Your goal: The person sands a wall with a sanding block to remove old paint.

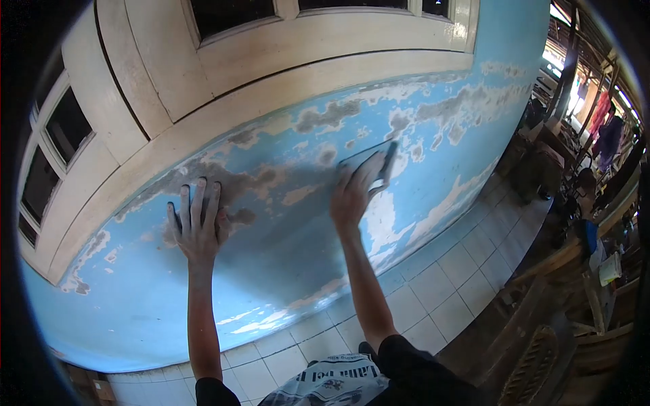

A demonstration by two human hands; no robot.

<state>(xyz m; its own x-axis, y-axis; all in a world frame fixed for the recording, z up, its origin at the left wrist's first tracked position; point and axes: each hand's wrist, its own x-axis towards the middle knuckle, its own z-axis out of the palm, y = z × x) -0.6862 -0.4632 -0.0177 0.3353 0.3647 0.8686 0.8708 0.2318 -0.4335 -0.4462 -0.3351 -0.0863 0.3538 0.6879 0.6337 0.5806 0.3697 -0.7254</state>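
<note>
1. While the flat scraper (388, 161) lies against the blue wall (284, 264), the step in hand reads to me as working over the flaking paint below the window frame (271, 68).
2. Right hand (353, 196): fingers laid over the scraper's back and closed round it, pressing it flat to the plaster, high on the wall among the grey and white bare patches.
3. Left hand (198, 233): empty, all fingers spread wide, palm flat on the wall to my left of the tool, well apart from it. It looks like a brace.
4. Wall condition: blue coat worn through in streaks and blotches, heaviest along the band just under the frame. The stretch between my hands looks dull and greyed.
5. Next move, as I judge it: even pressure along the blade's edge, kept shallow so that it does not dig in, with the left palm planted for balance.
6. Containers: none within reach of either hand. One pale cup (609, 268) stands far to my right among wooden furniture. I cannot tell what it holds.
7. Also noted: printed newspaper (332, 384) at my knees, on the tiled floor (467, 271).
</note>
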